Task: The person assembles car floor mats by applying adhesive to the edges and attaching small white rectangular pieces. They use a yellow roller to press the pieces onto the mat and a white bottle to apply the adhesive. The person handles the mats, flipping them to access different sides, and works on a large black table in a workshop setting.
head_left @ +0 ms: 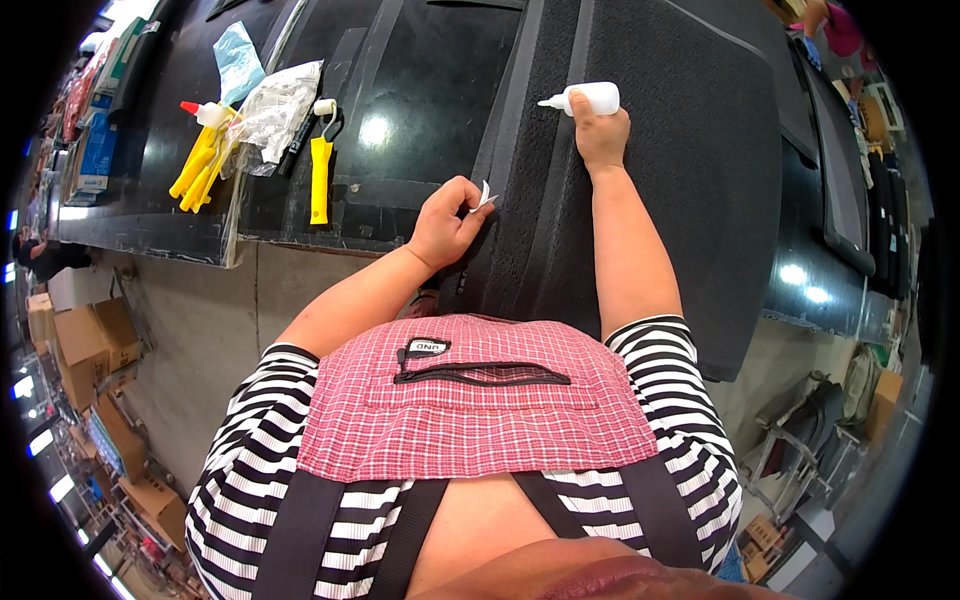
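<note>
A white squeeze bottle [603, 97] with a narrow nozzle lies sideways in my right hand [602, 138], its tip pointing left over the black textured mat [660, 190]. My right fingers are wrapped round the bottle. At the mat's left edge, my left hand [445, 222] pinches a small white piece [484, 197] that looks like paper or cloth between thumb and fingers. The mat has raised ridges along its left side and hangs over the near edge of the black table [400, 110].
Left on the table are a small roller with a yellow handle [320, 180], several yellow-handled tools [203, 165], a red-tipped bottle [208, 113], a clear plastic bag [280, 105] and a light blue cloth [238, 62]. Cardboard boxes [90, 335] stand on the floor at left. Another person [845, 30] is far right.
</note>
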`<move>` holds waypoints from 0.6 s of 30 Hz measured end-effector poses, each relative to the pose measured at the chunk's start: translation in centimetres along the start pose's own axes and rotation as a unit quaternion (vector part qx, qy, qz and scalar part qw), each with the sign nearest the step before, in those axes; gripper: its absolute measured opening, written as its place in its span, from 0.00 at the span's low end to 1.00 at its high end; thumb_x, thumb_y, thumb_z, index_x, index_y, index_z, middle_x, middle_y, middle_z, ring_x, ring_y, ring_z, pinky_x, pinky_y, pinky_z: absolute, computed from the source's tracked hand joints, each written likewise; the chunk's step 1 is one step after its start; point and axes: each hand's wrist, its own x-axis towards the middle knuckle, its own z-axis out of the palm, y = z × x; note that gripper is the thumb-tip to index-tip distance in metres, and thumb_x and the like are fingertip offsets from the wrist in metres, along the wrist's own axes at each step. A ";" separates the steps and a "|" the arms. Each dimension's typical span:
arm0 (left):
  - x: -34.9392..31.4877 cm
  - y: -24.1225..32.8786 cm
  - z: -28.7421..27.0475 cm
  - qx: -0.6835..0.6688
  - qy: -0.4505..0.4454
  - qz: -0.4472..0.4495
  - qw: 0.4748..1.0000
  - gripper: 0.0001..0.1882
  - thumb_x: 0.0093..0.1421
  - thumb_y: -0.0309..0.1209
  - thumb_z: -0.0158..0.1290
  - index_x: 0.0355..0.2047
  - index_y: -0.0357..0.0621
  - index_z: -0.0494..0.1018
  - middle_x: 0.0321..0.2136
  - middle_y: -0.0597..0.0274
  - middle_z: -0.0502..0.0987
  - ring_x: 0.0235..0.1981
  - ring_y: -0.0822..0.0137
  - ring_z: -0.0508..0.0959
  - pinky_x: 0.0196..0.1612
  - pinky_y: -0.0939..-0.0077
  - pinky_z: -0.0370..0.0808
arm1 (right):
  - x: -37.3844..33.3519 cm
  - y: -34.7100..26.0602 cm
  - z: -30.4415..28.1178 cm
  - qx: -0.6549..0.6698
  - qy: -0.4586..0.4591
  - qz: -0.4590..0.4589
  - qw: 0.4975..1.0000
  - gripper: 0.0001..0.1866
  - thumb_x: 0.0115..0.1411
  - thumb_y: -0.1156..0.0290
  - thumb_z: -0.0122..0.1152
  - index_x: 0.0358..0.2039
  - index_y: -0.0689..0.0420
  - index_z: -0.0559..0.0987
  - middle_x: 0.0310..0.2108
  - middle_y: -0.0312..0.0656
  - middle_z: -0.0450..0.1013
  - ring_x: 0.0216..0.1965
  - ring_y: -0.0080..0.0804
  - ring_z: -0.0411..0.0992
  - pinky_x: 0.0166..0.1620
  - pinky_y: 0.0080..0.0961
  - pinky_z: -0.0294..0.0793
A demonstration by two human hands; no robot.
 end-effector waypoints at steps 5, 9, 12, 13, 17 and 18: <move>-0.1 -0.2 0.0 0.006 -0.002 -0.009 1.000 0.10 0.59 0.24 0.60 0.28 0.41 0.68 0.25 0.58 0.71 0.26 0.61 0.72 0.32 0.73 0.69 | -0.1 0.3 -0.2 -0.019 -0.010 -0.014 1.000 0.21 0.53 0.54 0.68 0.32 0.61 0.85 0.31 0.47 0.83 0.36 0.39 0.82 0.43 0.35 0.78; -0.1 -0.2 0.1 0.005 0.006 0.004 1.000 0.11 0.59 0.25 0.60 0.28 0.42 0.67 0.25 0.58 0.69 0.24 0.62 0.71 0.31 0.71 0.70 | -0.5 0.0 -0.3 0.033 -0.012 -0.010 0.999 0.20 0.53 0.56 0.68 0.32 0.63 0.85 0.30 0.46 0.83 0.35 0.38 0.82 0.42 0.34 0.78; -0.1 -0.2 0.0 0.002 0.001 -0.005 1.000 0.11 0.59 0.25 0.60 0.28 0.42 0.67 0.25 0.58 0.69 0.24 0.62 0.71 0.31 0.71 0.70 | 0.0 0.4 -0.2 0.097 0.033 0.001 0.995 0.19 0.53 0.57 0.68 0.31 0.63 0.85 0.30 0.46 0.83 0.34 0.37 0.82 0.41 0.33 0.78; -0.1 -0.2 0.0 0.001 0.001 -0.003 1.000 0.11 0.59 0.25 0.60 0.28 0.42 0.67 0.25 0.58 0.69 0.24 0.62 0.71 0.31 0.71 0.70 | 0.1 0.4 -0.1 0.091 0.031 -0.001 0.995 0.19 0.53 0.57 0.68 0.31 0.63 0.85 0.30 0.46 0.83 0.34 0.37 0.82 0.41 0.33 0.78; -0.1 -0.4 0.1 0.005 0.003 0.005 1.000 0.10 0.59 0.26 0.60 0.28 0.42 0.67 0.25 0.59 0.69 0.25 0.62 0.71 0.31 0.71 0.70 | 0.3 0.7 0.0 0.026 0.016 -0.005 1.000 0.19 0.53 0.56 0.68 0.31 0.63 0.85 0.31 0.46 0.83 0.35 0.38 0.82 0.42 0.33 0.78; -0.1 -0.5 0.1 0.009 0.005 0.007 1.000 0.10 0.59 0.26 0.60 0.29 0.42 0.67 0.25 0.59 0.70 0.25 0.62 0.71 0.31 0.71 0.70 | 0.3 0.6 0.0 0.000 0.009 -0.007 1.000 0.19 0.53 0.56 0.68 0.31 0.62 0.85 0.31 0.46 0.83 0.35 0.38 0.82 0.42 0.33 0.78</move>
